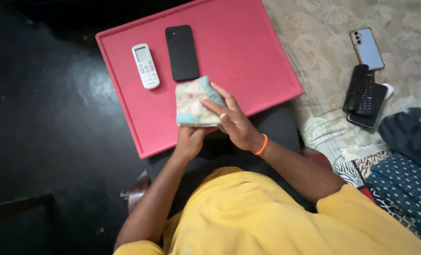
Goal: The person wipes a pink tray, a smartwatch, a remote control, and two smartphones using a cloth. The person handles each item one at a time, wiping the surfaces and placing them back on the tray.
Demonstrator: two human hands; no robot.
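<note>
Folded floral cloth [193, 101] sits at the near edge of the red tray [248, 52], just below the black phone [182, 53]. Your left hand [190, 140] grips it from underneath, fingers curled on the near edge; your right hand [234, 120], w/ orange wristband [262, 144], lies flat on top, fingers straight. White remote [145, 65] lies left of the phone. On the bedsheet [323, 28] to your right: another phone [366, 48], dark remotes [364, 97].

Tray [248, 42] on the lap, left of the bed [323, 42]. On the tray: remote [145, 65] left, phone [182, 53] just right of it, folded cloth [194, 101] at the near edge below the phone. On the bed: second phone [367, 48], two remotes [364, 95] nearer.
</note>
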